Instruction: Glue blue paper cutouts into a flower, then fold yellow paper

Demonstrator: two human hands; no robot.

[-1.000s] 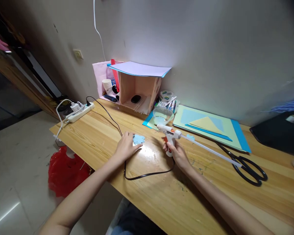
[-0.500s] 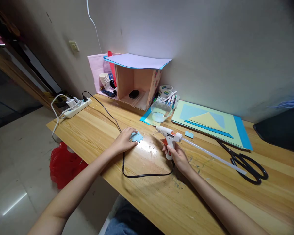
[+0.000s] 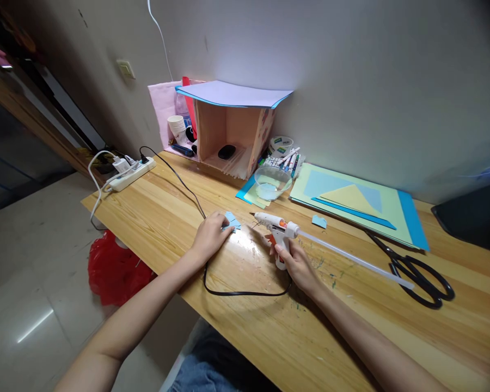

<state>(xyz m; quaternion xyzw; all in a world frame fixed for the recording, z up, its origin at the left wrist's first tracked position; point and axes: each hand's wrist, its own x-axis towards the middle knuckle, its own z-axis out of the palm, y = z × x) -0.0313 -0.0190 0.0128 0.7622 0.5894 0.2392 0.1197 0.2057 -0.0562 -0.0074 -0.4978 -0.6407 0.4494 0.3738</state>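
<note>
Left hand (image 3: 208, 235): touches small light-blue paper pieces (image 3: 232, 218) with thumb and bent fingers; cannot tell if pinching or only pressing.
Right hand (image 3: 296, 264): is clamped around the handle of a white glue gun (image 3: 275, 222), well apart from the left hand.
Glue gun: points toward the paper pieces, near but not touching; carries behind a long clear glue stick (image 3: 355, 258), crossing in view the black scissors (image 3: 394, 256).
Paper pieces: lie on the desk (image 3: 253, 326), inward from the near edge, partly covered by the fingers.
Near edge: runs slantwise from the left corner, passing below the left forearm (image 3: 147, 305).
Room for moving: opens as wood surface between the right forearm (image 3: 359, 329) and the near edge, also between the left hand and the power strip (image 3: 133, 175) along the left edge.
Black cord (image 3: 245, 294): bends from the glue gun toward the near edge, then goes past the left hand to the power strip.
Clear bowl (image 3: 277, 173): stands toward the back edge; shows something light blue at the bottom.
Open-front box (image 3: 239, 128): stands at the back edge; holds a dark oval object (image 3: 227, 152).
Side compartment (image 3: 160, 114): contains stacked paper cups (image 3: 176, 124) and a bottle (image 3: 182, 106).
</note>
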